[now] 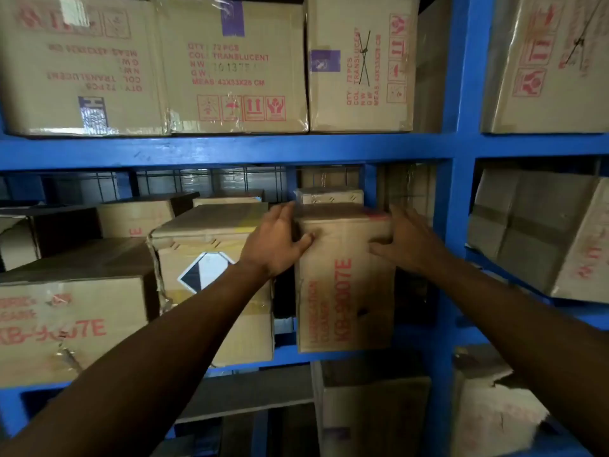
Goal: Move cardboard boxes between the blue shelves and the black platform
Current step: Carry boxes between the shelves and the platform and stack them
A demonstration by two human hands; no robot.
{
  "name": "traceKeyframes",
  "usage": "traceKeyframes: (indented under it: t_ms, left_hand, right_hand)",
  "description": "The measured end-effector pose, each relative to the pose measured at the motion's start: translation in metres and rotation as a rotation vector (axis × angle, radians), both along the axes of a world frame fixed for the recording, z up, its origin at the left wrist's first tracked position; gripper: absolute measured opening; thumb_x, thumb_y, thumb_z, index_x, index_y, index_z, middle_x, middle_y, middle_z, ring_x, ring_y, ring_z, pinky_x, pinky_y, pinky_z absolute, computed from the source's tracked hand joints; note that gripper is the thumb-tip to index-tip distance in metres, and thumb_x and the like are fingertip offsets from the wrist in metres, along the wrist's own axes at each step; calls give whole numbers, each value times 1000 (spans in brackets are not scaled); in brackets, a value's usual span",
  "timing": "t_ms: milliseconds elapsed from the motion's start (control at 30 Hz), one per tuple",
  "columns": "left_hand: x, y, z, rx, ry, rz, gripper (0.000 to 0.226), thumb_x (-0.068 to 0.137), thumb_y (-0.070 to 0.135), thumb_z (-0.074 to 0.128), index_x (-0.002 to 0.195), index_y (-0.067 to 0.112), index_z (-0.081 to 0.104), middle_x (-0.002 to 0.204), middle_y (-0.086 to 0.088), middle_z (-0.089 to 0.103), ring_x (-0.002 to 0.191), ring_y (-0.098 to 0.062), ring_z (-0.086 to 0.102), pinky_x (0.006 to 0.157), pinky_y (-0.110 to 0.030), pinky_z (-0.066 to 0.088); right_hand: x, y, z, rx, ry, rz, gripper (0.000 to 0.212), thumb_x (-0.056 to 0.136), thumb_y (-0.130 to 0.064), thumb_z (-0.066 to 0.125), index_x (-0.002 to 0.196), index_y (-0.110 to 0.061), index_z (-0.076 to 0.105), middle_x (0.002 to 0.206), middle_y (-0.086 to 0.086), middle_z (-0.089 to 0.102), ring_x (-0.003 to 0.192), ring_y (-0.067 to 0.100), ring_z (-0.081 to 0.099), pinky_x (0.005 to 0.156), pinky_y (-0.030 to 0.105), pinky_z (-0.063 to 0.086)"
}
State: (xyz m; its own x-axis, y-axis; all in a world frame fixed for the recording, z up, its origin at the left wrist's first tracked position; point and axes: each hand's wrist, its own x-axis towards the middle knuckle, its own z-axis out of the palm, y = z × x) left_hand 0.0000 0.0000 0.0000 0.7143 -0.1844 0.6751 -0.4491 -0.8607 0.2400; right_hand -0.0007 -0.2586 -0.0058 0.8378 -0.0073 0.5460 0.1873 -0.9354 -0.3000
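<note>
– Hands first. Where are they?

– Both hands are on one tall box [346,285]. The left hand [275,240] holds it near the top left corner. The right hand [407,240] holds it near the top right corner. They are apart, with the box clamped between them.

– How do the fingers lie?

– Each thumb lies flat on the front of the tall box. The left fingers go round its left side. The right fingers go round the other side too, I think, but that part is dark and blurry.

– And the arms?

– Both arms are bare and stretched out long. They come up from the low corners of the view to the tall box.

– Where is it standing?

– It stands upright on the middle level of the blue shelves [230,150], at the right end, just beside the blue post [461,192]. Red letters run up its front.

– What else is close?

– A small box [329,195] sits just behind it, higher up. To the left, past a dark gap, is a diamond box [211,268] with a black and white sign and a torn corner. Further left is a low box [72,324] with red letters. Big boxes [230,67] stand on the level above.
</note>
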Motion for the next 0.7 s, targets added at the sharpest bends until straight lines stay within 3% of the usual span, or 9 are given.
traceKeyframes:
  t_ms: [133,233,333,467,567,700]
  left_hand:
    - [15,-31,-7,-202,149,8,86,86,56,66,152,17,27,150,-11,39,135,-28,42,109,-36,35]
    - [25,-42,-19,-326,250,20,87,84,45,73,152,20,25,147,-11,46,132,-28,48,106,-35,39]
    - [23,-46,-25,-362,278,43,88,86,31,74,154,21,20,144,-10,51,130,-26,50,100,-32,41]
    - [18,-48,-24,-385,238,80,90,80,27,80,152,21,27,142,-8,53,129,-24,50,101,-32,43]
    - [10,-47,-30,-384,181,101,91,77,28,82,152,21,31,141,-8,55,128,-24,52,102,-34,44]
    - [-7,-42,-39,-371,133,94,88,78,32,81,151,23,34,140,-7,56,127,-24,54,102,-35,47]
  right_hand:
    - [16,-23,3,40,34,97,99,80,-48,73,153,-9,20,156,13,30,140,31,31,111,43,31]
    - [34,-33,-3,121,60,211,82,75,-42,77,144,-16,41,137,6,53,126,26,51,101,37,44]
    - [48,-38,-11,207,32,248,84,73,-35,82,146,-18,42,129,3,61,116,22,58,97,36,49]
    - [51,-39,-15,314,-25,264,83,76,-23,82,147,-13,41,132,7,61,117,21,58,89,21,42]
    - [44,-40,-22,337,-68,291,85,76,-25,83,148,-14,40,135,5,59,118,17,57,88,18,40]
    - [18,-38,-31,365,-118,318,79,76,-22,83,145,-21,45,121,-4,65,105,10,61,83,18,45]
